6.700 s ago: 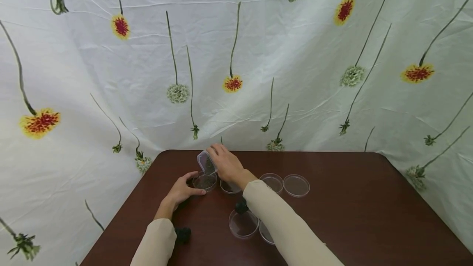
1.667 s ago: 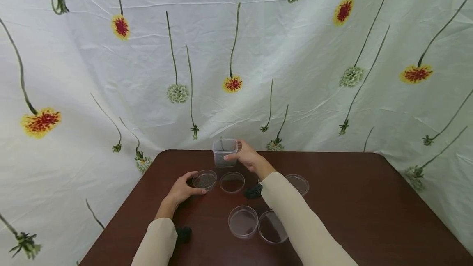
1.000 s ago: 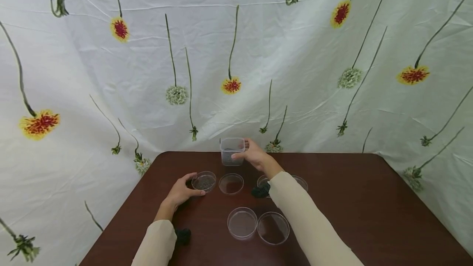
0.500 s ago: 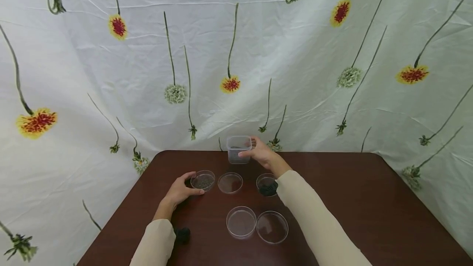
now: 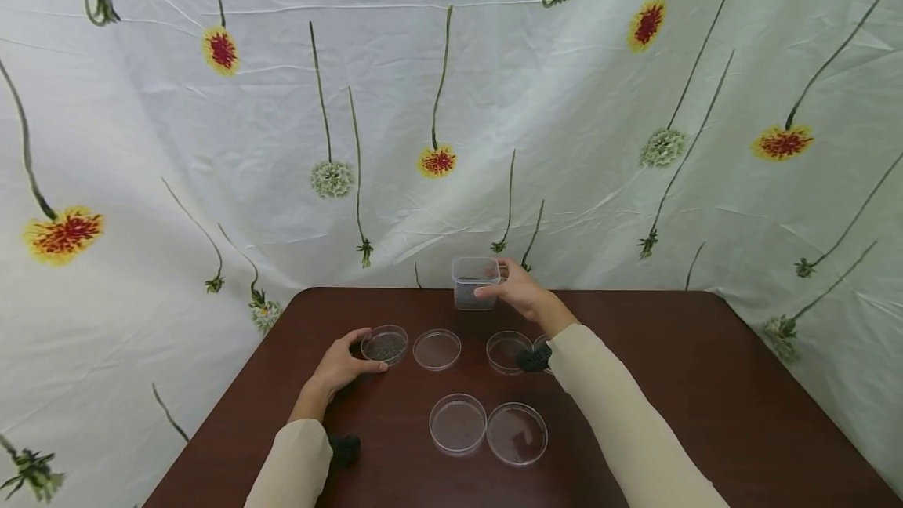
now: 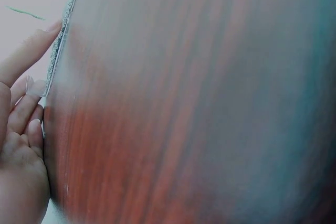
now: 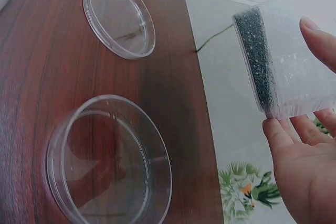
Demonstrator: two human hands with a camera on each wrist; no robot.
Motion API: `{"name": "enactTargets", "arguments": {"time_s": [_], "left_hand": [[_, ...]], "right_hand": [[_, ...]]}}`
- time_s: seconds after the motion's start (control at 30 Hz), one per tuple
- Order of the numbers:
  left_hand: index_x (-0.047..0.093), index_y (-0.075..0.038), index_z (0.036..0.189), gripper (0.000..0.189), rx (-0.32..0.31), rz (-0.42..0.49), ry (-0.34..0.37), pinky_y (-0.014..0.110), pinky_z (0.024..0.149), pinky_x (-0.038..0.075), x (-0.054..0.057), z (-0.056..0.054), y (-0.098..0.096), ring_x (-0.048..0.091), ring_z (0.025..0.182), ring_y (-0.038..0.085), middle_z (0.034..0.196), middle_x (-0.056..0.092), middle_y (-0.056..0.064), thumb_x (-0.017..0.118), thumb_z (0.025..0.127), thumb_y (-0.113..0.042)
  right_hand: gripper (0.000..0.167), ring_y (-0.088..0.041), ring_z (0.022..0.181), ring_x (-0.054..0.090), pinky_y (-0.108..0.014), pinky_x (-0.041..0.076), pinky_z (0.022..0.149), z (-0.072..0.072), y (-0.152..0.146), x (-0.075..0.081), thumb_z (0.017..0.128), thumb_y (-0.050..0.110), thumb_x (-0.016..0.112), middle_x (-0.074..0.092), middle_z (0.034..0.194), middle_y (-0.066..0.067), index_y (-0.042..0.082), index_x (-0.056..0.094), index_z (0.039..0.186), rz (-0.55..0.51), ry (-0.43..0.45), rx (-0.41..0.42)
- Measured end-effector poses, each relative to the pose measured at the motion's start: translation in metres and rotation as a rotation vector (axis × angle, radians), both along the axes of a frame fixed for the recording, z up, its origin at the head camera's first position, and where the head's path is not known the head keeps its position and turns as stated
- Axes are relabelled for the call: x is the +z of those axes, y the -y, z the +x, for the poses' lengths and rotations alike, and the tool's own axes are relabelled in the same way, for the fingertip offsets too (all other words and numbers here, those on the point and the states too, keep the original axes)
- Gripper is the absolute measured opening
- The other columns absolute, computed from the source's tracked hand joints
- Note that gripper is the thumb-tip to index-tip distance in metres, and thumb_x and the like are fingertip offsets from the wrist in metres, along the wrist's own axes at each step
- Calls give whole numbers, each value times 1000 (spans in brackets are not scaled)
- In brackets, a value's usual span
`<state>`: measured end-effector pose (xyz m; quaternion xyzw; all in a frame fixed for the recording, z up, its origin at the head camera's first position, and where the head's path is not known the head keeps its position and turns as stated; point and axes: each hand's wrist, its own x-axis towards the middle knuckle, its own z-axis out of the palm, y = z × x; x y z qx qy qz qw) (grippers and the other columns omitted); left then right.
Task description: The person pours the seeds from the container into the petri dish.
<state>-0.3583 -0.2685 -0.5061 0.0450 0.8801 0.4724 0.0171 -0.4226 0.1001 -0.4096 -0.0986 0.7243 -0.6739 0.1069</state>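
Note:
In the head view my left hand (image 5: 340,367) pinches the rim of a petri dish (image 5: 384,345) on the table, thumb at the near side and fingers at the far side. A thin layer of dark, seed-like grains covers its bottom; the left wrist view shows this dish (image 6: 58,48) edge-on. My right hand (image 5: 524,294) grips a clear plastic tub (image 5: 466,282) by its right side and holds it upright above the table's far edge. Dark grains (image 7: 257,59) lie in the tub's bottom. An ungripped petri dish (image 7: 110,166) sits below it in the right wrist view.
A shallow clear dish (image 5: 436,350) lies right of the grain-filled one. Another dish (image 5: 542,342) is partly hidden by the right wrist's black strap (image 5: 534,358). Two more, a left dish (image 5: 457,424) and a right dish (image 5: 517,434), stand nearer on the brown table (image 5: 670,398).
Earlier the right hand tilted the tub over the left petri dish. The tub then came upright and has moved steadily right, past the shallow dish. The left hand has stayed at its dish.

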Motion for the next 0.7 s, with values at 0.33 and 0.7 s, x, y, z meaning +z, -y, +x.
{"name": "enactTargets", "arguments": {"time_s": [0.33, 0.7], "left_hand": [[43, 1, 154, 92, 0, 5, 2, 64, 112, 31, 0, 2, -1, 35, 143, 46, 152, 46, 25, 92, 81, -23], [43, 1, 154, 91, 2, -4, -5, 64, 112, 31, 1, 1, -1, 36, 142, 46, 151, 47, 25, 92, 81, -24]], "right_hand": [[89, -36, 132, 47, -47, 37, 114, 0, -13, 1, 88, -4, 77, 35, 153, -25, -3, 23, 158, 4, -1, -8], [86, -35, 129, 48, -47, 38, 112, -2, -26, 6, 87, -6, 77, 32, 153, -26, -5, 24, 155, 0, -23, 3]]}}
